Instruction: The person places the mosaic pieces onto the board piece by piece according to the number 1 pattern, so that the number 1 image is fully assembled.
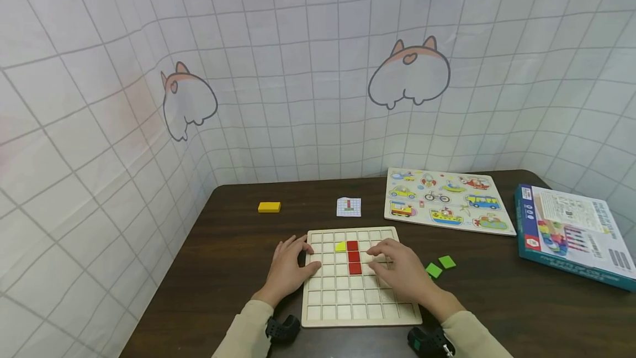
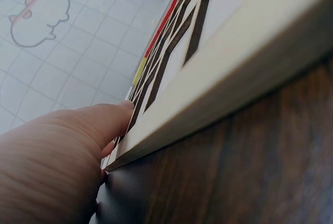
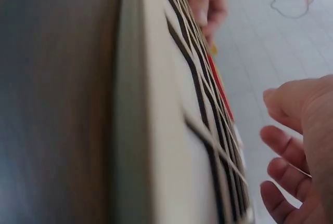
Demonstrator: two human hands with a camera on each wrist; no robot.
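Note:
A pale wooden grid board (image 1: 343, 297) lies on the dark table. Three red square tiles (image 1: 354, 257) stand in a column in its cells, and a yellow tile (image 1: 340, 247) sits left of the top one. My left hand (image 1: 285, 270) holds the board's left edge; in the left wrist view its thumb (image 2: 112, 117) rests on the top while other fingers are partly hidden beside the rim. Over the board, right of the red column, is my right hand (image 1: 397, 268), fingers loosely bent and apart with nothing between them, as the right wrist view shows.
Two green tiles (image 1: 434, 270) lie right of the board. Behind it are a yellow block (image 1: 269, 207) and a small paper card (image 1: 349, 211) printed with a grid pattern. A vehicle picture board (image 1: 422, 211) and a blue-edged box (image 1: 576, 272) occupy the right side.

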